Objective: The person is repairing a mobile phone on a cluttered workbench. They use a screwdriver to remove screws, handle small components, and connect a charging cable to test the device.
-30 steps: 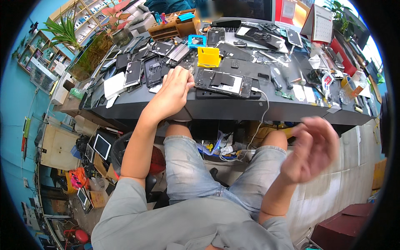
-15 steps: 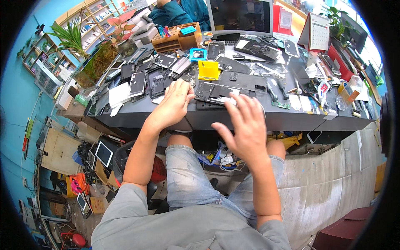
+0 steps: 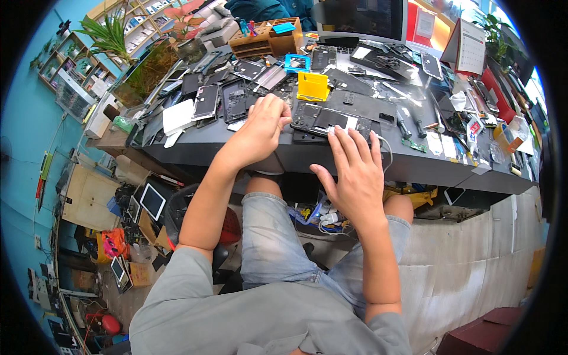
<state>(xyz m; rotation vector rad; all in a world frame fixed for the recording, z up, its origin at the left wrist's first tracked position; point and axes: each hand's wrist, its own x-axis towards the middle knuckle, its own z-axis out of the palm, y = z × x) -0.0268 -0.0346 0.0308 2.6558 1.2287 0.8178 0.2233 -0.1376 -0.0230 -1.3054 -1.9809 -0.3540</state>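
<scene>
An opened phone [image 3: 322,119] lies near the front edge of the dark desk, its black battery and inner parts showing. At its left end my left hand [image 3: 260,129] hovers close by, fingers curled and thumb pressed to them; whatever may be pinched there is hidden. My right hand [image 3: 357,177] is open, its fingers stretched forward and their tips at the phone's near edge, on the right half. A white cable [image 3: 389,155] runs from beside the phone's right end down over the desk edge. Beneath and behind the phone is a dark flat mat [image 3: 343,102].
A yellow stand [image 3: 312,87] and a blue-framed piece [image 3: 297,63] stand behind the phone. Left lie several dismantled phones [image 3: 235,100] and a white pad [image 3: 178,116]. Screwdrivers [image 3: 403,126] and a green circuit board [image 3: 414,145] lie right. A monitor [image 3: 362,18] and wooden organizer [image 3: 266,41] stand behind.
My right hand has come down from a blurred, raised position to the phone's near edge. My left hand stays curled by the phone's left end. The whole view has shifted slightly.
</scene>
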